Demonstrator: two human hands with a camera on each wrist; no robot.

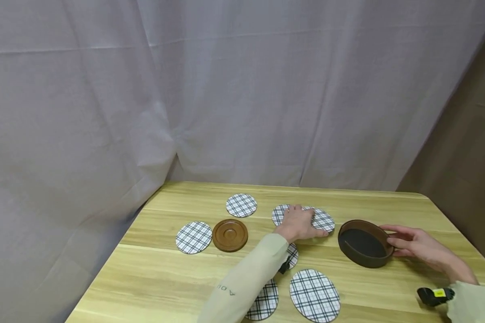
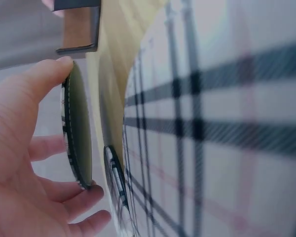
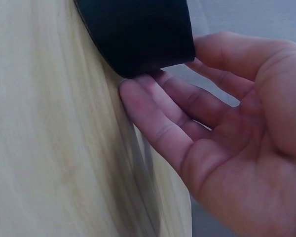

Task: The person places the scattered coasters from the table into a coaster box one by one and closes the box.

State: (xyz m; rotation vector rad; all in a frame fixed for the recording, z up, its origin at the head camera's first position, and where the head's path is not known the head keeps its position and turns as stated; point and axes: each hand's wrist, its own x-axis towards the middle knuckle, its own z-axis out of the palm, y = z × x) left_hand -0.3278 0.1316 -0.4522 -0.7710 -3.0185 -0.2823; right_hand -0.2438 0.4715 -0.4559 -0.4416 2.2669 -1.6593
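My left hand [image 1: 301, 223] grips a round plaid coaster [image 1: 322, 220] by its edge. In the left wrist view, the thumb and fingers span that coaster [image 2: 79, 131], which is tilted up off the table with its dark underside showing. Another plaid coaster [image 1: 279, 212] lies just left of this hand, partly covered by it. At the right, my right hand [image 1: 422, 246] pinches the wall of a shallow round dark-brown coaster holder [image 1: 357, 259], thumb and fingers on its side. The right wrist view shows the holder's dark outer wall [image 3: 143, 34] slightly raised at the fingers.
More plaid coasters lie on the wooden table [image 1: 145, 264]: a back one [image 1: 241, 205], a left one [image 1: 194, 237], a front one [image 1: 315, 296], and two partly under the left sleeve [image 1: 246, 273]. A round brown wooden disc [image 1: 230, 235] sits among them. A grey curtain [image 1: 242, 98] hangs behind.
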